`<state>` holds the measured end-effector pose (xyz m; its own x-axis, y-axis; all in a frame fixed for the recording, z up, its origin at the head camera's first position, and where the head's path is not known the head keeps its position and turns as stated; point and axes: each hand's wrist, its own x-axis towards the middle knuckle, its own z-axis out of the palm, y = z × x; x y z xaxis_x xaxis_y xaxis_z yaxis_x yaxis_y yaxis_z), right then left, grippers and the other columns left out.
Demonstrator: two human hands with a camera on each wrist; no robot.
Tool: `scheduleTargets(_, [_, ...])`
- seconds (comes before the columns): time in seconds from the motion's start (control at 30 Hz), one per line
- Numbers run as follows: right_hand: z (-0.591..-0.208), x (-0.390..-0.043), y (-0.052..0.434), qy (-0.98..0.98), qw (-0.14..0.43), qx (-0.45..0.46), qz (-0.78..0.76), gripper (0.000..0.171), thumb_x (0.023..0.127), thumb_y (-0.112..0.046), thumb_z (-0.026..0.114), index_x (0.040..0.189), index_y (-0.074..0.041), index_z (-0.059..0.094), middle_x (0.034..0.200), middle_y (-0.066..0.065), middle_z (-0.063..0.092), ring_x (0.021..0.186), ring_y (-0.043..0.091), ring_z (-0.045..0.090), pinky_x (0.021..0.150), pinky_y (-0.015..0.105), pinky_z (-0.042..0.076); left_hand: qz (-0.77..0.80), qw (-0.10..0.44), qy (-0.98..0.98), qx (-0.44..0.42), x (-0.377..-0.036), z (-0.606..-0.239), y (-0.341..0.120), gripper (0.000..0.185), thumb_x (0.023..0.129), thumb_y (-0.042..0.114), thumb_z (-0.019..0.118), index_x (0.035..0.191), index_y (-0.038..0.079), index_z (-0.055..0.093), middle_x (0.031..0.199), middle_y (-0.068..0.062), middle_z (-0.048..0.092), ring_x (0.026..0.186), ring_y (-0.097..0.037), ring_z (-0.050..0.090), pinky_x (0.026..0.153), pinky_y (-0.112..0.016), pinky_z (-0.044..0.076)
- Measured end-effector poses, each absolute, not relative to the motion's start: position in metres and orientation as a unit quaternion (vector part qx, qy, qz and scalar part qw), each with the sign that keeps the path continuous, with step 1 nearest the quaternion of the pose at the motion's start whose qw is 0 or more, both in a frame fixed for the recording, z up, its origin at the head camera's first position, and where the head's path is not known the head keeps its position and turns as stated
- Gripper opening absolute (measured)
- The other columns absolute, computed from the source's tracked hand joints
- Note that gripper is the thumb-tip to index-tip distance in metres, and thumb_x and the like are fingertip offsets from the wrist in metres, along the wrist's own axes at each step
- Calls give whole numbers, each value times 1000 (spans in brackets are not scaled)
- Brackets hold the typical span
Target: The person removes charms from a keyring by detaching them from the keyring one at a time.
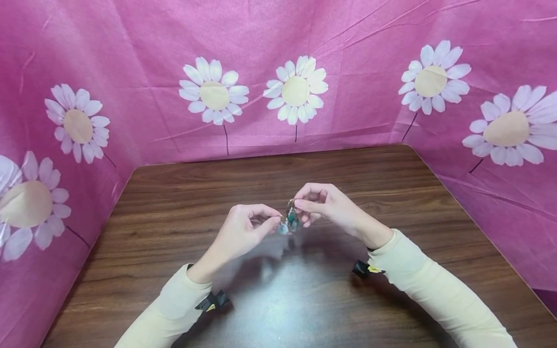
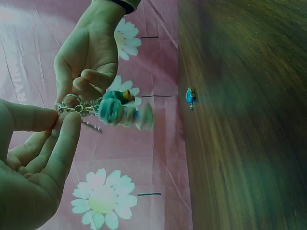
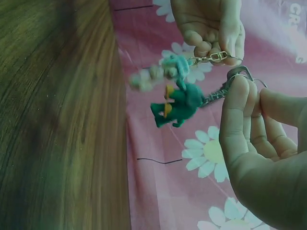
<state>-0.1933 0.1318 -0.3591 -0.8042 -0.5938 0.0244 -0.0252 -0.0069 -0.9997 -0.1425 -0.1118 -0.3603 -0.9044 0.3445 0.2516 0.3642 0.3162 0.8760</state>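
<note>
Above the tabletop (image 1: pixel 174 203) centre, a keychain charm cluster (image 1: pixel 290 221) is pinched by both hands: the left hand (image 1: pixel 243 232) at 9 o'clock, the right hand (image 1: pixel 324 205) at 2 o'clock.

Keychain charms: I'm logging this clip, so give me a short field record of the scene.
left hand: pinches the metal clasp
right hand: pinches the key ring
green charm: hangs by a chain from the ring
pale charm: blurred, dangling from the clasp
small blue bead: lies on the wooden table
backdrop: pink cloth, daisies
</note>
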Motion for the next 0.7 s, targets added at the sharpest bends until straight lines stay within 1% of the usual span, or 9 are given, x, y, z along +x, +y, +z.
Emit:
scheduleTargets(0.07, [-359,-194,133,672,212,-226,-672,13,99,-7,64,109,2,66,88,14,66,71,19,66,67,39,63,-547,9,-808,-219,-143,-361,-112,10,94,11,72,100,4,77,87,-5,77,74,-23,75,64,-29,61])
scheduleTargets(0.17, [-359,-194,133,676,210,-222,-670,14,99,-7,65,109,2,66,88,15,66,73,20,67,68,40,63,-550,10,-806,-219,-143,-361,-113,10,94,10,72,100,4,77,85,-5,77,74,-25,75,64,-28,61])
scheduleTargets(0.3, [-359,-194,134,680,203,-221,-669,16,98,-8,68,109,3,67,92,19,68,77,26,70,72,45,63,-551,11,-803,-226,-145,-361,-115,10,95,12,72,101,6,77,86,-1,76,75,-25,74,63,-30,60])
scheduleTargets(0.37, [-359,-194,134,678,201,-224,-670,17,97,-9,68,109,3,67,95,20,70,80,28,71,74,48,62,-567,5,-790,-233,-147,-362,-118,10,96,12,71,102,6,76,89,-2,76,78,-28,74,66,-33,60])
scheduleTargets(0.43, [-360,-194,135,677,199,-225,-672,17,98,-9,68,109,3,67,95,20,70,81,29,71,77,50,61,-598,-7,-765,-238,-150,-363,-122,11,97,10,70,104,2,74,94,-6,76,83,-30,74,72,-38,61])
scheduleTargets(0.5, [-360,-194,135,675,198,-225,-674,17,98,-9,68,109,4,67,94,20,70,80,27,71,79,54,60,-642,-26,-730,-234,-154,-365,-128,13,97,7,67,105,-4,70,100,-13,75,90,-32,73,80,-44,61])
scheduleTargets(0.57, [-361,-195,136,674,197,-223,-676,16,98,-8,68,109,4,67,93,19,70,78,26,72,79,56,59,-678,-41,-699,-221,-159,-367,-136,15,98,3,65,107,-9,65,103,-20,73,94,-33,73,85,-49,60])
scheduleTargets(0.63, [-361,-195,137,673,198,-222,-677,17,98,-8,68,109,4,67,92,20,70,77,27,72,79,57,59,-702,-50,-681,-202,-164,-369,-145,16,99,1,62,107,-12,62,103,-25,71,95,-31,73,87,-48,59])
scheduleTargets(0.7, [-360,-194,137,673,200,-221,-677,17,98,-8,67,110,5,67,92,20,70,76,28,72,79,56,59,-707,-54,-682,-179,-170,-373,-155,14,100,2,62,107,-10,61,101,-24,72,94,-28,73,84,-46,60])
